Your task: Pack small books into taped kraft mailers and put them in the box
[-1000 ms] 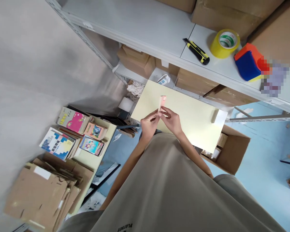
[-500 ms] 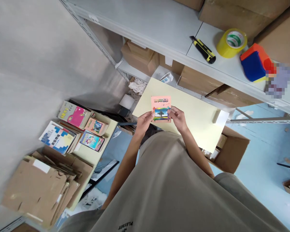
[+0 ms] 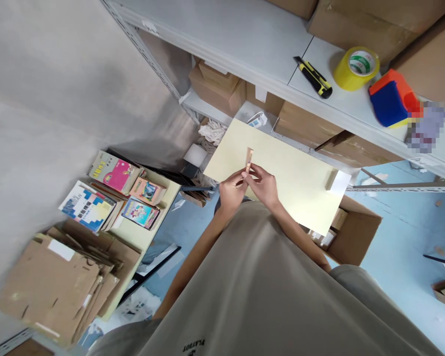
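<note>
A small thin pink book (image 3: 249, 157) is held edge-on above the pale yellow table (image 3: 292, 173), its narrow side turned up. My left hand (image 3: 232, 190) pinches its lower end from the left. From the right, my right hand (image 3: 262, 185) grips the same end, thumb and fingers closed on it. The two hands nearly touch each other. The book's cover is turned out of sight at this angle.
Stacked books (image 3: 114, 170) and flattened cardboard (image 3: 52, 282) lie on a side table at left. A utility knife (image 3: 313, 76), yellow tape (image 3: 357, 68) and a blue-orange tape dispenser (image 3: 391, 99) rest on the shelf. An open carton (image 3: 361, 230) stands at right.
The book has turned from cover facing me to edge-on. My hands have come closer together around its lower end.
</note>
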`<state>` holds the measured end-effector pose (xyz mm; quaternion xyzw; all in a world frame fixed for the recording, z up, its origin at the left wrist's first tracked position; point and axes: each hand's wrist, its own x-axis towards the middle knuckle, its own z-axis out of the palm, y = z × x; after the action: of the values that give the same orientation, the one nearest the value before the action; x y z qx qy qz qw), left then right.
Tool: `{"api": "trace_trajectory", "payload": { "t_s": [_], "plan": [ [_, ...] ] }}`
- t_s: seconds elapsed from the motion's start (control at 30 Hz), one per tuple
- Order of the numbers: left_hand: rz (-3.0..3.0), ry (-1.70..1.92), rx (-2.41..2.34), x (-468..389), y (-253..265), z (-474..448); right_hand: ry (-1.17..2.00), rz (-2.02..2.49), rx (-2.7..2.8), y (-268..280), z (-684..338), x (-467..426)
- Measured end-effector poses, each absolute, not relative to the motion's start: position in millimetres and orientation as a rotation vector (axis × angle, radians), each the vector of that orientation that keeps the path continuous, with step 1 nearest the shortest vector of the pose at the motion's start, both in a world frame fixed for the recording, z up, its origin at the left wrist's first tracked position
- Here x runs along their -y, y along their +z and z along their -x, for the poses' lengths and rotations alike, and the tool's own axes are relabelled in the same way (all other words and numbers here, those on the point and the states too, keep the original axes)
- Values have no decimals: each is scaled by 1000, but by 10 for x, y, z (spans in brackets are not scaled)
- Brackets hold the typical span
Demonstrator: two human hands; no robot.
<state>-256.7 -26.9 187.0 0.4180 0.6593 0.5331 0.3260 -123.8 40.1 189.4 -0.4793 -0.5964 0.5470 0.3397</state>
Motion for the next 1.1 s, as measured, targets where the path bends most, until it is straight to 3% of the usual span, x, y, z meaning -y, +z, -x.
{"api": "trace_trajectory", "payload": {
  "t_s": [0.13, 0.27, 0.43, 0.7, 0.93, 1.1],
  "plan": [
    [-1225, 1353, -1643, 297, 1875, 2533, 1489, 1215, 1475, 1875, 1136, -543],
    [-960, 1414, -1745, 265, 1789, 2737, 1634, 1127, 1322, 1850, 932, -689],
    [-638, 1291, -1395, 226, 1648, 2851, 1754, 1119, 1311, 1812, 858, -619],
    [-762, 1384, -1725, 235, 1702, 2641, 1356, 1325, 1436, 1695, 884, -574],
    [-1057, 1361, -1606, 251, 1842, 2407, 1590, 1153, 1468, 1770, 1000, -461],
    [-949, 1375, -1728, 247, 1738, 2691, 1722, 1118, 1314, 1737, 803, -640]
  ]
}}
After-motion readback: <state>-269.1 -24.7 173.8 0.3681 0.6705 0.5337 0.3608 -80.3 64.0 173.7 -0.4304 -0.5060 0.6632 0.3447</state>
